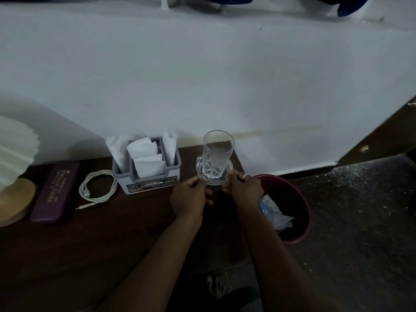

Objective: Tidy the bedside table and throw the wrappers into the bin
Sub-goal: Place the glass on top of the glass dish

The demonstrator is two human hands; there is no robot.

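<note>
An empty cut-glass tumbler (218,152) stands upright on a clear glass coaster (213,180) near the right rear corner of the dark wooden bedside table (90,239). My left hand (190,195) pinches the coaster's left front rim. On the right front rim sit the fingers of my right hand (244,188), which wears a ring. To the right, on the floor, a dark red bin (302,212) holds crumpled blue-and-white wrappers (273,210).
A grey tissue holder (148,174) with white tissues stands left of the glass. Further left lie a coiled white cable (99,186), a purple spectacle case (55,191) and a lamp base (15,199). The white wall is directly behind. My bare foot (215,287) is on the floor.
</note>
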